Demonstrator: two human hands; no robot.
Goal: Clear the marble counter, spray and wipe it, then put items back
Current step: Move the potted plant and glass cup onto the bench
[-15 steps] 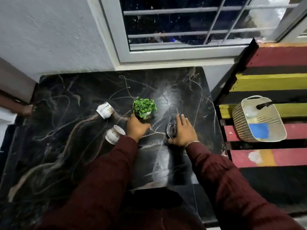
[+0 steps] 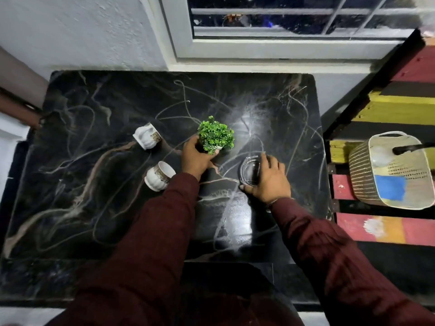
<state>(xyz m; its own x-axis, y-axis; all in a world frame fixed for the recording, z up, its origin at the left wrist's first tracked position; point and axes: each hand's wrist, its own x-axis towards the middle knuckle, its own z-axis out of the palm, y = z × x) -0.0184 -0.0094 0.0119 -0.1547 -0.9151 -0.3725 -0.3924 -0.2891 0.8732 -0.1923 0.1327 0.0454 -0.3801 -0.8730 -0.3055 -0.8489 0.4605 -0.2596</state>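
My left fingers curl round the pot of the little plant, down low, so the leaves don't get squashed. My right fingers are spread over the glass dish, thumb at its near edge, so it can't slip. Both sit in the middle of the dark bench. Two white cups stand close by on the left. I can't tell if I am taking things off or putting them back. The basket waits off to the right, on the striped shelf, with a blue cloth inside.
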